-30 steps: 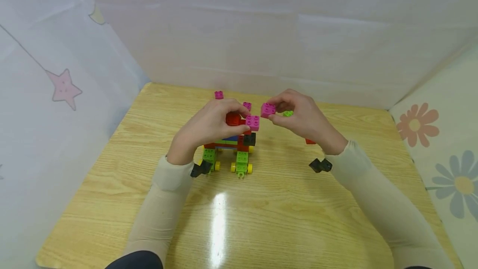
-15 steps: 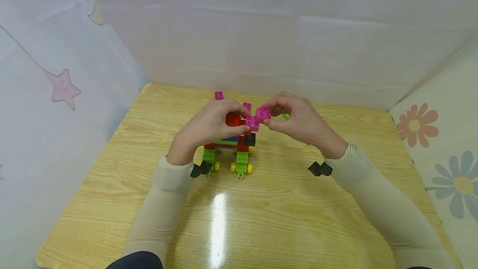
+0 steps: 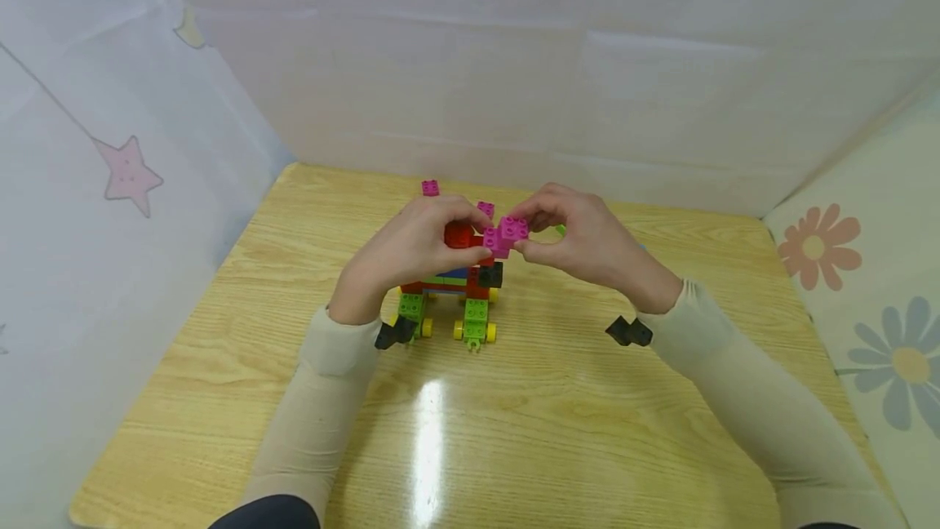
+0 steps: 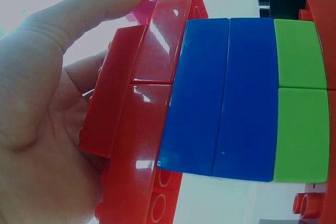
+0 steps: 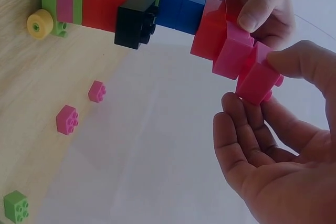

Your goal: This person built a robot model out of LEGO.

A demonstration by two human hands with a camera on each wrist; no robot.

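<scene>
A brick model on yellow wheels, with green legs (image 3: 476, 317), blue bricks (image 4: 226, 98) and red bricks (image 4: 142, 150), stands at the table's middle. My left hand (image 3: 411, 243) curls round its red top, thumb and finger pinching a pink brick (image 5: 231, 53) that sits on the red ones. A second pink brick (image 3: 514, 228) is pinched between thumb and fingers of my right hand (image 3: 587, 239). It overlaps the edge of the first pink brick, slightly higher and tilted in the right wrist view. Whether the studs are pressed together, I cannot tell.
Loose on the table (image 3: 587, 431) behind the model lie a pink brick (image 3: 430, 188) and another pink brick (image 3: 485, 208). A green brick (image 5: 17, 206) shows in the right wrist view. A black brick (image 3: 490, 274) juts from the model's right side. Cloth walls surround the table.
My right hand has moved left and slightly down, bringing its pink brick from apart to over the edge of the other pink brick. The left hand and the model stay in place.
</scene>
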